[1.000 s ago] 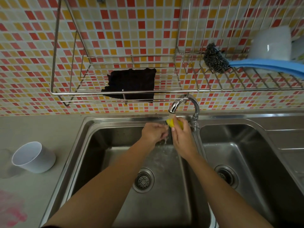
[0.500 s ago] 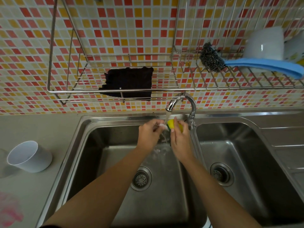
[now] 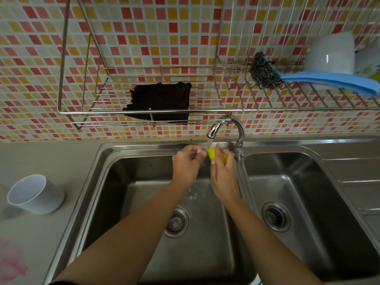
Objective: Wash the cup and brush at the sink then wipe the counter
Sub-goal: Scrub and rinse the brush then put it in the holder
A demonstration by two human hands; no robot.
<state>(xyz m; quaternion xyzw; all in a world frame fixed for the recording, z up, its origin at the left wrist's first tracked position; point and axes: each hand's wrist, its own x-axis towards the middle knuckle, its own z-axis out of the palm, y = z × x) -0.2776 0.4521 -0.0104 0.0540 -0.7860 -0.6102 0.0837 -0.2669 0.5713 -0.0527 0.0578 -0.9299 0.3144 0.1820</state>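
Observation:
Over the left basin of the steel sink (image 3: 127,153), both hands meet under the running tap (image 3: 213,130). My right hand (image 3: 224,175) grips a small yellow brush (image 3: 211,152) held in the water stream. My left hand (image 3: 187,165) pinches its whitish bristle end with curled fingers. Most of the brush is hidden by the fingers. A white cup (image 3: 35,194) lies tilted on its side on the grey counter (image 3: 51,161), left of the sink, apart from both hands.
A black cloth (image 3: 160,101) lies on the wire rack (image 3: 139,111) above the sink. On the right part of the rack sit a steel scourer (image 3: 264,72), a blue cloth (image 3: 333,81) and white bowls (image 3: 331,52). A pink stain (image 3: 10,262) marks the counter's near left.
The hands stay under the tap with the brush. My left fingers have shifted slightly on the bristle end. The view has drifted a little.

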